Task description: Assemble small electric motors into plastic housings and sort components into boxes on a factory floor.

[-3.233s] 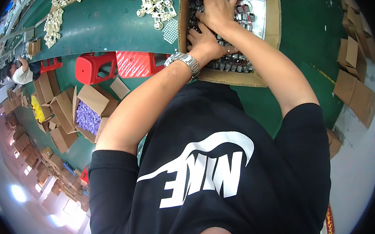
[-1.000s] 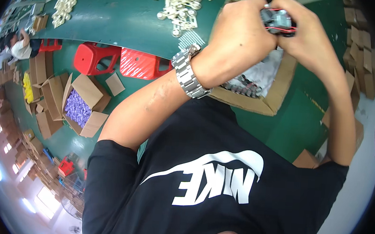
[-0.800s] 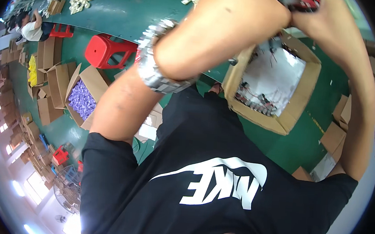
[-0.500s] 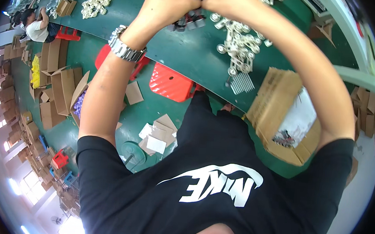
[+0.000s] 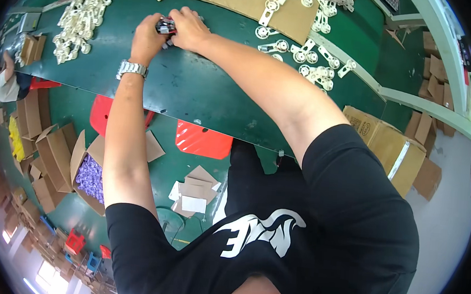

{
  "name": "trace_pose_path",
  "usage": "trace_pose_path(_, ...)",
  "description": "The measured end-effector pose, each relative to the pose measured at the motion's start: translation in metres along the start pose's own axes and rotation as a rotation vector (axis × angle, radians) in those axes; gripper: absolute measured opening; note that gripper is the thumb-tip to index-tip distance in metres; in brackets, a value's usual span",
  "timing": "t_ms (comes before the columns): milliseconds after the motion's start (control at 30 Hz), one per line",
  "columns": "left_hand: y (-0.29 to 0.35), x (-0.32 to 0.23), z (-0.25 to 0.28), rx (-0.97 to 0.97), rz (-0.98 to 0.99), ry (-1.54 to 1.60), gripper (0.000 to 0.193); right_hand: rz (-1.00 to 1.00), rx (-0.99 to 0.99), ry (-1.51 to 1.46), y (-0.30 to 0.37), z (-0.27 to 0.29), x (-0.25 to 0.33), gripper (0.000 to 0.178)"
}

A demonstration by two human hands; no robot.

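On the green tabletop [image 5: 206, 90], left of centre, both my hands close around a small bunch of dark parts with red and pale bits [image 5: 166, 26]. The fingers of my left hand [image 5: 147, 38] curl against its left side. My right hand [image 5: 188, 29] grips it from the right, thumb and fingers bent inward. A few dark pieces show just below and beside the fingers; their exact kind is too small to make out. Around my left wrist is a silver metal watch [image 5: 132, 70].
Cream-white plastic parts lie heaped at left [image 5: 81, 27] and scattered at right [image 5: 318, 75], others on a cardboard sheet [image 5: 234, 4]. Red stools [image 5: 203, 140] stand below the table edge. Cardboard boxes [image 5: 388, 147] flank me; one holds purple pieces [image 5: 90, 178]. A person [image 5: 5, 84] sits far left.
The view has shifted, bringing the cardboard sheet with white parts into sight. My hands now appear lower and farther left in the picture, still together at the dark parts.
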State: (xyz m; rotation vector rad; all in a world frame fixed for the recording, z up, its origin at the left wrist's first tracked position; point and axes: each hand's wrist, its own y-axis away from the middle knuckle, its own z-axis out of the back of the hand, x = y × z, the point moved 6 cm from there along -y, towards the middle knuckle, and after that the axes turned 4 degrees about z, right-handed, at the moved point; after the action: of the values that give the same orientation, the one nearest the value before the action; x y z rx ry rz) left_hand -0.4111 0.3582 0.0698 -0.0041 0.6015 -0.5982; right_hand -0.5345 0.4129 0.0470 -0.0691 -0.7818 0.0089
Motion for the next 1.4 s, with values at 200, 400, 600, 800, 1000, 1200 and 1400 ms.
trace_pose_path(200,-0.001,0.034,-0.009,0.060,0.091,-0.220,0.049,0.264,0.006,0.084,0.004,0.065,-0.034,0.065)
trace_pose_path(400,0.005,0.051,-0.002,0.139,0.212,-0.302,0.085,-0.295,-0.447,0.393,0.073,0.279,-0.289,0.034)
trace_pose_path(600,0.010,0.040,0.007,-0.070,0.107,-0.317,0.099,-0.089,-0.300,0.503,0.107,0.338,-0.388,0.030)
trace_pose_path(800,0.083,-0.012,0.050,-0.174,0.113,-0.250,0.084,-0.299,-0.143,0.752,0.059,0.309,-0.357,0.030)
trace_pose_path(1000,0.171,-0.042,0.059,-0.094,0.429,-0.054,0.076,-0.426,-0.061,0.765,0.063,0.301,-0.380,0.024)
trace_pose_path(1200,0.232,-0.066,0.039,-0.104,0.499,0.182,0.061,-0.404,-0.495,0.853,0.085,0.358,-0.389,0.032)
trace_pose_path(1400,0.277,-0.159,-0.042,0.158,0.501,0.405,0.034,-0.143,-0.607,0.446,0.063,0.326,-0.193,0.028)
